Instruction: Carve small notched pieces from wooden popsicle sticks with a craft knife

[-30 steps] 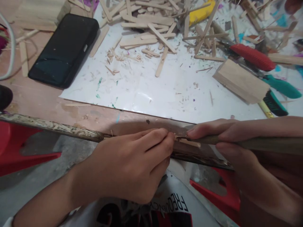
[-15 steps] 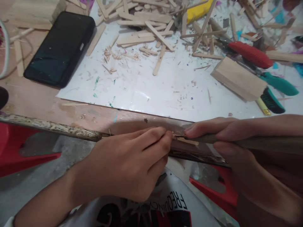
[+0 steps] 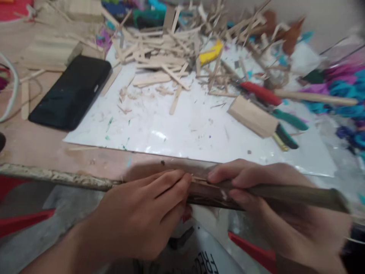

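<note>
glossy white sheet [image 3: 182, 133], smooth dark phone [image 3: 71, 91], matt pale wooden sticks [image 3: 159, 61], rough-faced table edge [image 3: 57, 176]

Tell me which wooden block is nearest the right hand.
The block on the white sheet, beside the green handle; the other blocks lie off the sheet, beyond the black phone.

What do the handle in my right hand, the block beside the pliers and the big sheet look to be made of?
Handle: dull grey-brown, perhaps worn wood; blur leaves metal or plastic possible.
Block: seemingly bare, unvarnished wood, pale tan and matt with crisp edges.
Sheet: smooth white, glossy where light glares; coated paper or plastic, I can't tell which.
</note>
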{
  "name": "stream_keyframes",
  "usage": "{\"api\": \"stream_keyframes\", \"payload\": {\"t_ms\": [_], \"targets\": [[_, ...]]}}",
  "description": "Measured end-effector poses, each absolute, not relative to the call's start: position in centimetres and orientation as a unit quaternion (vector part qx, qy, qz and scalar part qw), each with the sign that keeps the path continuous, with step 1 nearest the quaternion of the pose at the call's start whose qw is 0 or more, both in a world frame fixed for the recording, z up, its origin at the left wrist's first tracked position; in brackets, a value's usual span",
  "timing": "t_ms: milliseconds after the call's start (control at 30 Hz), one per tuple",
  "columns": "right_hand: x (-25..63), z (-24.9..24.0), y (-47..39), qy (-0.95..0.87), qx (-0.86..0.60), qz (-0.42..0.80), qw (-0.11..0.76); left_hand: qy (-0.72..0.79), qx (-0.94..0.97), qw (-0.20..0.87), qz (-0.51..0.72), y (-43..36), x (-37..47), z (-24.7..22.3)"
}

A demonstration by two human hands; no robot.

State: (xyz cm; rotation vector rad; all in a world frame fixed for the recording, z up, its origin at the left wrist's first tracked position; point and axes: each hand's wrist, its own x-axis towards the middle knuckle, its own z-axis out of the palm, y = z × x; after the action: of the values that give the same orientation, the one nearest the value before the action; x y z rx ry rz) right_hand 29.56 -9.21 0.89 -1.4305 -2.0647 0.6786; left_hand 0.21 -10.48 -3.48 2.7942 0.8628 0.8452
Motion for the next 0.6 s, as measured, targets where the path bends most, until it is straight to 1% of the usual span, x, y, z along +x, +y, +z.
{"api": "stream_keyframes", "payload": {"t_ms": [133, 167, 200, 267, 333, 467, 600], "targets": [[32.1, 2.1, -7.9, -0.815, -0.53, 0.16, 0.171, 0.313, 0.895, 0.074, 0.307, -10.3, 0.9, -4.2], [32.6, 2.3, -7.4, -0.825, -0.526, 0.139, 0.153, 0.303, 0.898, 0.065, 0.312, -10.1, 1.1, -4.2], [33.0, 2.5, -6.7, -0.832, -0.522, 0.122, 0.144, 0.303, 0.903, 0.078, 0.295, -9.8, 1.3, -4.3], [33.8, 2.4, -5.0, -0.842, -0.51, 0.095, 0.149, 0.322, 0.905, 0.13, 0.244, -9.0, 1.7, -4.1], [34.5, 1.9, -3.0, -0.852, -0.499, 0.06, 0.15, 0.343, 0.903, 0.201, 0.161, -8.1, 2.2, -3.7], [35.0, 1.0, 0.5, -0.861, -0.481, -0.029, 0.164, 0.326, 0.918, 0.198, 0.111, -6.4, 3.0, -2.5], [33.0, 1.1, 1.4, -0.889, -0.435, -0.038, 0.137, 0.333, 0.91, 0.23, 0.093, -5.9, 3.2, -0.9]]}}
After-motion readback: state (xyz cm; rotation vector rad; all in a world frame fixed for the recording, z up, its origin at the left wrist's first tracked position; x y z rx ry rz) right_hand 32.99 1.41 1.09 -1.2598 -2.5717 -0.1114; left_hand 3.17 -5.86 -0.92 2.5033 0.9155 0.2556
